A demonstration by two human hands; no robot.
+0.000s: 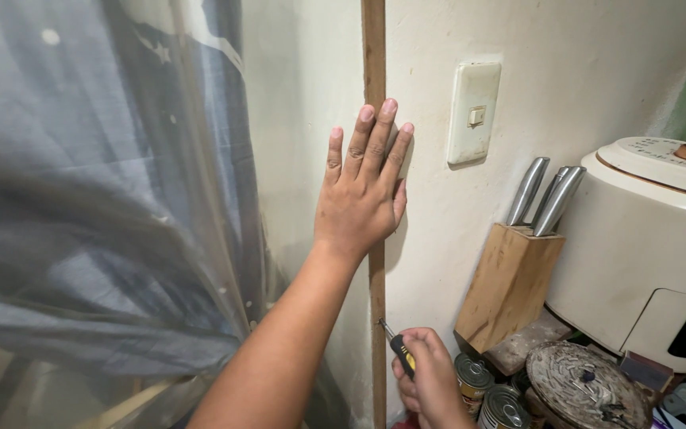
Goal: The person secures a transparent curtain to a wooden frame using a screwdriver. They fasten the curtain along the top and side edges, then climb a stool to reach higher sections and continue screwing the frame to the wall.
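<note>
A gauzy blue-grey curtain point(97, 199) fills the left half of the frame, hanging just beside the work.

At centre, the left hand point(363, 187) lies flat and spread, gripping nothing, its palm pressed over a thin wooden strip point(374, 48) that runs top to bottom along the wall corner. Lower centre, the right hand point(430, 377) is clenched around a screwdriver point(397, 346) with a black and yellow handle, its tip touching the strip's right edge.

Likely risks:
- The tip could skid off the narrow strip and gouge the plaster; the strip offers little face to bear on.
- If the palm eases, the strip may shift or bow away from the wall.
- The left forearm passes close to the tool, so a slip upward could catch it.
- The right elbow works near cans point(490, 393) and a lid point(585, 385) at lower right; a jerk could knock them.

The wall point(581, 63) is cream plaster, scuffed and uneven, with a switch point(472, 111) at upper centre. Right of it stand a knife block point(510, 286) with steel handles and a cream cooker point(653, 238), crowding the corner. A green edge shows at far upper right.
</note>
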